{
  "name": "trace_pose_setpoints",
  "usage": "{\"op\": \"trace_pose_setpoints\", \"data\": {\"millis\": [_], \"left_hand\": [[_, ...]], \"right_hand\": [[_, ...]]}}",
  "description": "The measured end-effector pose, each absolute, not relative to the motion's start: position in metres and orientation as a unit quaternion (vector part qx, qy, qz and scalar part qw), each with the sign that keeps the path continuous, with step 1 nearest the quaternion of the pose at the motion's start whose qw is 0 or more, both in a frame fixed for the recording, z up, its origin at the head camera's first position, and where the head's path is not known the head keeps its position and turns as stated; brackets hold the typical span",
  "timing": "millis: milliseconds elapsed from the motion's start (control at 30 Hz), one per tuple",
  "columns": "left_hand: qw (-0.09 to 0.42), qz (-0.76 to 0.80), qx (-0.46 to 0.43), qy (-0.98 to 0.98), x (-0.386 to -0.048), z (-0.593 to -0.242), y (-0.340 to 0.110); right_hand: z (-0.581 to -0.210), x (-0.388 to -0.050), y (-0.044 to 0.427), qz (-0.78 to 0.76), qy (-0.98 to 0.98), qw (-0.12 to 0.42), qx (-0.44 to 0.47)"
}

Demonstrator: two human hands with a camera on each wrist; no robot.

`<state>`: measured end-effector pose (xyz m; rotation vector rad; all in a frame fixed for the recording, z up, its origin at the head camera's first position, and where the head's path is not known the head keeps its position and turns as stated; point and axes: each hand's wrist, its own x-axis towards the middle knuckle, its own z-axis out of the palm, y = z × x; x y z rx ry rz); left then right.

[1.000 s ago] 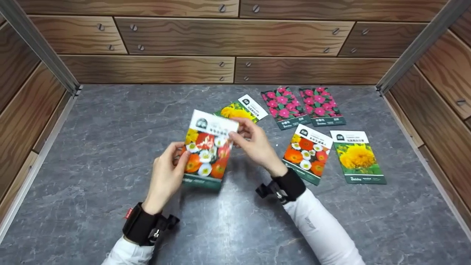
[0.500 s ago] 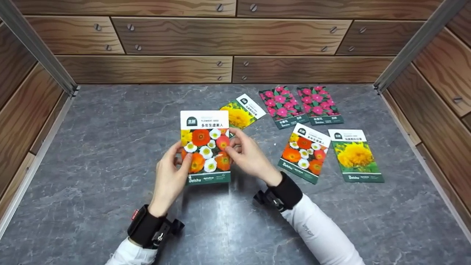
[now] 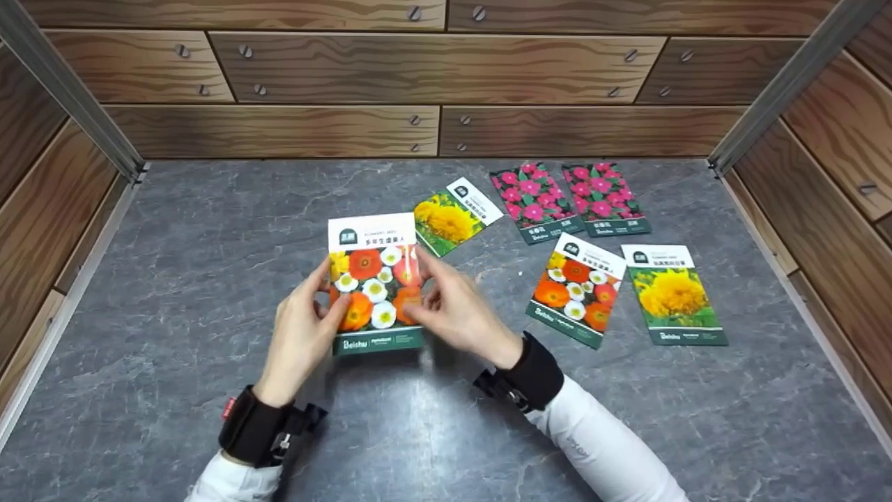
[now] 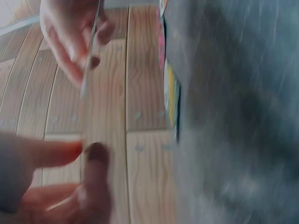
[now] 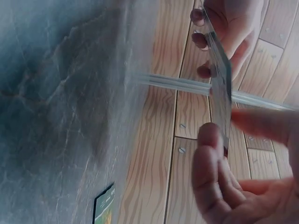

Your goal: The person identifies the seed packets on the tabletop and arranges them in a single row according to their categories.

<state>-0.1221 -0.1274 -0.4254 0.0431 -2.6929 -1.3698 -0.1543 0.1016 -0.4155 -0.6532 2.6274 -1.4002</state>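
A flower seed packet (image 3: 376, 279) with orange, red and white poppies under a white top band is held up off the table, its front facing the head camera. My left hand (image 3: 301, 328) pinches its left edge, thumb in front and fingers behind. At the right edge, my right hand (image 3: 463, 310) grips it the same way. Seen nearly edge-on in the right wrist view, the packet (image 5: 222, 84) runs between both hands. The left wrist view is blurred and shows it as a thin line.
Behind the hands lies a tilted yellow-flower packet (image 3: 453, 219). Two pink-flower packets (image 3: 535, 202) are at the back right, one touching the other. Nearer are a second poppy packet (image 3: 577, 291) and another yellow-flower packet (image 3: 674, 296). Wood-patterned walls (image 3: 279, 129) enclose the grey table (image 3: 174, 293).
Both hands have shifted the poppy packet left and turned it from tilted to nearly upright. My right hand has slid lower along its right edge. The yellow-flower packet behind is more exposed.
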Motion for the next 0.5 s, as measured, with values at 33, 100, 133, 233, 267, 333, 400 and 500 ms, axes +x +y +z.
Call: {"op": "trace_pose_setpoints", "data": {"millis": [33, 100, 133, 233, 267, 333, 400, 500], "left_hand": [[0.047, -0.440, 0.009, -0.897, -0.122, -0.424, -0.130], [0.021, -0.412, -0.008, -0.911, -0.121, -0.423, -0.133], [0.004, -0.398, -0.017, -0.917, -0.121, -0.423, -0.135], [-0.050, -0.360, -0.038, -0.931, -0.119, -0.427, -0.134], [-0.068, -0.347, -0.041, -0.934, -0.118, -0.429, -0.133], [-0.100, -0.324, -0.039, -0.940, -0.117, -0.433, -0.130], [-0.115, -0.297, -0.038, -0.947, -0.117, -0.438, -0.126], [-0.110, -0.259, -0.043, -0.959, -0.117, -0.444, -0.122]], "right_hand": [[-0.417, -0.154, 0.101, -0.443, 0.867, 0.053, -0.221], [-0.420, -0.152, 0.100, -0.404, 0.883, 0.063, -0.231], [-0.421, -0.152, 0.100, -0.386, 0.890, 0.069, -0.233], [-0.426, -0.151, 0.100, -0.336, 0.907, 0.087, -0.240], [-0.427, -0.151, 0.100, -0.321, 0.911, 0.095, -0.241], [-0.429, -0.150, 0.099, -0.296, 0.918, 0.113, -0.238], [-0.432, -0.150, 0.099, -0.275, 0.923, 0.130, -0.234], [-0.437, -0.149, 0.097, -0.253, 0.930, 0.148, -0.224]]}}
